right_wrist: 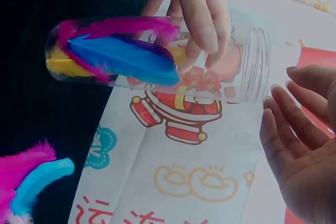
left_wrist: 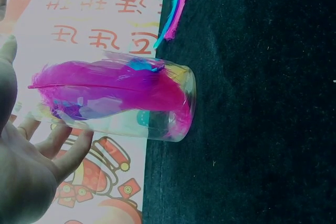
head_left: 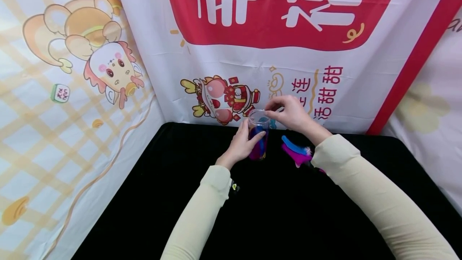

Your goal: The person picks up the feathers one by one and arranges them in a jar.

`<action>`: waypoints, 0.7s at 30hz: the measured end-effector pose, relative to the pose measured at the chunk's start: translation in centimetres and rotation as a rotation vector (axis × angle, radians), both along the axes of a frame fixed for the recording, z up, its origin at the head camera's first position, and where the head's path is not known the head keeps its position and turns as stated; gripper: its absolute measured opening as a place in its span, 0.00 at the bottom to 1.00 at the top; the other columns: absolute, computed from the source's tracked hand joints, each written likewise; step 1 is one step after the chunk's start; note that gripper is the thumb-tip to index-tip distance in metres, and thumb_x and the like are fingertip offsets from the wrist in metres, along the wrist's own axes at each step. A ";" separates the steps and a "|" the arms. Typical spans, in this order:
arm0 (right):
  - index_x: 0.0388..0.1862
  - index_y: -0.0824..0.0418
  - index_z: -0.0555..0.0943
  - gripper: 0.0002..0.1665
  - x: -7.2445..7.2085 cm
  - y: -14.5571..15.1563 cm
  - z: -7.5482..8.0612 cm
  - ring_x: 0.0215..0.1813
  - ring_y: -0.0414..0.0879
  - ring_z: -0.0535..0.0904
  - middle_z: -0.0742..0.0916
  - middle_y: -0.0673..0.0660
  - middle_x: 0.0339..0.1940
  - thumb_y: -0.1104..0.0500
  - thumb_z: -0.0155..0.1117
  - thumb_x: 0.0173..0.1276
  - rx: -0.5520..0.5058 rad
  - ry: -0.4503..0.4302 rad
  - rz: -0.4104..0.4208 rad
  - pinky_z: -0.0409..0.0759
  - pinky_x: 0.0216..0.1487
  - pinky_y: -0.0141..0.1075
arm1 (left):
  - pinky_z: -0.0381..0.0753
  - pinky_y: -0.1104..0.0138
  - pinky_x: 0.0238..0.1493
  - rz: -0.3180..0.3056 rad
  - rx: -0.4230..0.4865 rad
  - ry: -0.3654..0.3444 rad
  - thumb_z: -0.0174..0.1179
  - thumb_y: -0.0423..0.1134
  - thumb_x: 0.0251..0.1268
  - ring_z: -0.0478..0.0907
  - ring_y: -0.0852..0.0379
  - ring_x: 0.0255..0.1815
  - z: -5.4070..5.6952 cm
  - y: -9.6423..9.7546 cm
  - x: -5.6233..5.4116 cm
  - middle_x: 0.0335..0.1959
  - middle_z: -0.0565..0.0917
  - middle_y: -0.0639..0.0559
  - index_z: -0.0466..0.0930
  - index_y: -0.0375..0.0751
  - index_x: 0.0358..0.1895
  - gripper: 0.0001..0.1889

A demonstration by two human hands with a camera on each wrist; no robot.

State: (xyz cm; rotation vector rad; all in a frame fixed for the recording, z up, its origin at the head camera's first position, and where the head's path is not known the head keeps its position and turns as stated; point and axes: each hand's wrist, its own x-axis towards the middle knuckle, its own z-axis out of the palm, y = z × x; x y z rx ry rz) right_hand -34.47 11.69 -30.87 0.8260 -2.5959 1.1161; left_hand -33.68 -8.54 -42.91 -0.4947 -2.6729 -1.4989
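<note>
The left hand (head_left: 240,144) grips a clear jar (right_wrist: 254,66), its thumb on the near side and its fingers curved round the wall. The jar is upright by the far edge of the black table (head_left: 162,212), open at the top; whether its base touches the cloth I cannot tell. Feathers crowd its lower part — a blue feather (right_wrist: 128,59), a pink feather (right_wrist: 118,27) and some yellow (right_wrist: 68,66) near the bottom.

The right hand (head_left: 288,111) is at the jar's rim, on the right, with fingers loosely bent and thumb apart; nothing shows in its grasp. To the right of the jar, beside the right sleeve (head_left: 337,155), more feathers (head_left: 296,147) lie on the table, blue and pink. Beyond the far edge hangs a white printed cloth (head_left: 223,63) — red lettering and a cartoon figure on it.
</note>
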 end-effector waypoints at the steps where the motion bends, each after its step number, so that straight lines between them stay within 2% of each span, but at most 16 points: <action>1: 0.40 0.60 0.89 0.05 0.1 0.1 0.0 0.43 0.49 0.86 0.90 0.56 0.38 0.60 0.72 0.69 0.004 -0.004 0.002 0.83 0.49 0.49 | 0.67 0.48 0.72 0.001 0.003 0.000 0.54 0.66 0.73 0.67 0.46 0.74 0.0 0.0 0.0 0.72 0.64 0.47 0.50 0.56 0.80 0.40; 10: 0.41 0.60 0.89 0.05 0.4 1.4 0.2 0.44 0.50 0.86 0.90 0.56 0.39 0.60 0.71 0.70 0.011 -0.018 0.016 0.83 0.49 0.49 | 0.66 0.46 0.72 -0.004 0.012 0.007 0.54 0.64 0.75 0.65 0.42 0.75 0.3 0.1 0.1 0.73 0.63 0.43 0.50 0.54 0.80 0.39; 16: 0.42 0.60 0.89 0.06 0.7 2.0 0.1 0.44 0.50 0.86 0.90 0.56 0.40 0.59 0.71 0.70 0.036 -0.037 0.006 0.82 0.49 0.49 | 0.65 0.44 0.72 0.004 0.006 -0.014 0.55 0.62 0.75 0.64 0.39 0.76 0.2 0.2 0.2 0.74 0.62 0.43 0.48 0.54 0.80 0.40; 21: 0.42 0.60 0.89 0.07 0.7 2.5 0.0 0.44 0.50 0.86 0.90 0.56 0.40 0.59 0.72 0.70 0.054 -0.032 -0.005 0.83 0.49 0.49 | 0.65 0.46 0.73 0.013 0.000 0.002 0.55 0.62 0.75 0.65 0.42 0.75 0.2 0.3 0.2 0.74 0.63 0.45 0.49 0.55 0.80 0.39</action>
